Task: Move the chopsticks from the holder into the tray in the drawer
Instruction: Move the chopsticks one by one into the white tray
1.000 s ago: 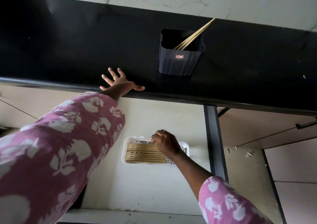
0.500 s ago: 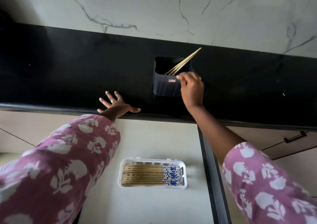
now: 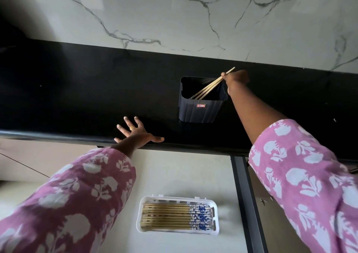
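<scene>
A dark blue square holder (image 3: 201, 108) stands on the black counter (image 3: 77, 97). A few wooden chopsticks (image 3: 210, 87) lean in it toward the upper right. My right hand (image 3: 236, 79) is past the holder's far right corner and pinches the chopsticks near their upper ends. My left hand (image 3: 135, 133) lies flat with spread fingers on the counter's front edge. Below, in the open drawer (image 3: 174, 171), a white tray (image 3: 178, 231) holds several chopsticks (image 3: 174, 217) laid side by side, blue-patterned ends to the right.
A white marble wall (image 3: 174, 16) rises behind the counter. A dark vertical frame (image 3: 246, 204) bounds the drawer on the right, with another cabinet compartment beyond it. Pink floral sleeves cover both forearms.
My right hand left the tray, rose to the holder, and now pinches the chopsticks at their upper ends. The view tilted up. My left hand stayed on the counter edge.
</scene>
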`<state>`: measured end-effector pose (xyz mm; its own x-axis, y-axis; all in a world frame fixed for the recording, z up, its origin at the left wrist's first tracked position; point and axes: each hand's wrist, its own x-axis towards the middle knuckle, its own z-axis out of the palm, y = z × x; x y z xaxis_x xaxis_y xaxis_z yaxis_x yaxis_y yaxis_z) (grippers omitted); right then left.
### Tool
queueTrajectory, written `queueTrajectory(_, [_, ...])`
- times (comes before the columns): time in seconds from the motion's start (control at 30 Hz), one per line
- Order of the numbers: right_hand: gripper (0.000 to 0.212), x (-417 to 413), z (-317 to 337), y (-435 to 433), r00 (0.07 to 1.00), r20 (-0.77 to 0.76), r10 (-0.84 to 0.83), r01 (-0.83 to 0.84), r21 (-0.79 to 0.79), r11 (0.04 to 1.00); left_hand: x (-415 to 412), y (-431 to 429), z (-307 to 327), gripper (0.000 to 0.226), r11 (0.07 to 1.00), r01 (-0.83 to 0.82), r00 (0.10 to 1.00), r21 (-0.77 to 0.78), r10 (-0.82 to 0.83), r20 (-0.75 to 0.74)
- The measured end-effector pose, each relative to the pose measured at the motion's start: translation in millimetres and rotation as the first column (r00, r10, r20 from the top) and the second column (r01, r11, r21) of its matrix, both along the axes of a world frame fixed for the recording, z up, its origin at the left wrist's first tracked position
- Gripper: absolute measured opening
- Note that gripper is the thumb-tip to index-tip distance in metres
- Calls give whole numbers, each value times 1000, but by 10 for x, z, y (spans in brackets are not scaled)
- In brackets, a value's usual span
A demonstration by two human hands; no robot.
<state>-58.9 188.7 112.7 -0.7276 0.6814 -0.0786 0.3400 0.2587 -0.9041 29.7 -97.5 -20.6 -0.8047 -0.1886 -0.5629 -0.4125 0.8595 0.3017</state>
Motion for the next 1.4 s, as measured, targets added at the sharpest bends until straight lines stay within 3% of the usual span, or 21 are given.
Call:
queueTrajectory(0.13, [45, -67, -97, 21, 1000, 16, 9, -8, -80, 997, 14, 4, 18, 145, 1000, 0, 1000, -6, 0, -6])
queueTrajectory(0.23, [12, -65, -119, 35, 1000, -8, 14, -15, -142, 990, 27, 6, 39, 144, 1000, 1, 1000, -4, -1, -8])
queueTrajectory(0.27, [12, -58, -111, 37, 1000, -15, 13, -16, -158, 987, 32, 7, 47, 144, 1000, 1, 1000, -1, -1, -9])
queueTrajectory(0.37, [16, -42, -104, 42, 1000, -28, 5, -11, -204, 979, 45, 10, 63, 143, 1000, 0, 1000, 3, 0, -11])
queueTrajectory(0.43, [38, -73, -149, 64, 999, 3, 44, -43, -230, 972, 52, 14, 76, 142, 1000, 1, 1000, 0, -1, -14])
queueTrajectory(0.53, [44, -77, -174, 54, 997, 38, 70, -58, -256, 965, 55, 21, 86, 142, 1000, 0, 1000, 2, 0, -13])
queueTrajectory(0.63, [36, -100, -178, 48, 999, 17, 40, -35, -223, 974, 57, 19, 91, 142, 1000, 2, 1000, 0, -2, -16])
queueTrajectory(0.73, [9, -62, -160, 32, 1000, -15, -3, -1, -216, 976, 58, 15, 92, 142, 1000, 1, 1000, 14, -1, -16])
queueTrajectory(0.87, [5, -40, -98, 80, 997, -81, 5, -11, -71, 997, 63, 10, 99, 143, 1000, 0, 1000, 11, 1, -12])
queueTrajectory(1.13, [8, 203, 361, 75, 929, -369, -4, 7, 7, 1000, 91, 20, 137, 142, 1000, 1, 1000, 16, -1, -6])
queueTrajectory(1.27, [10, 422, 687, 19, 820, -570, -49, 57, -4, 998, 110, 44, 172, 141, 1000, -6, 1000, 15, 6, -10])
queueTrajectory(1.4, [13, 681, 917, -94, 697, -717, -21, -25, -54, 998, 109, 48, 173, 140, 1000, -9, 1000, 18, 9, -8])
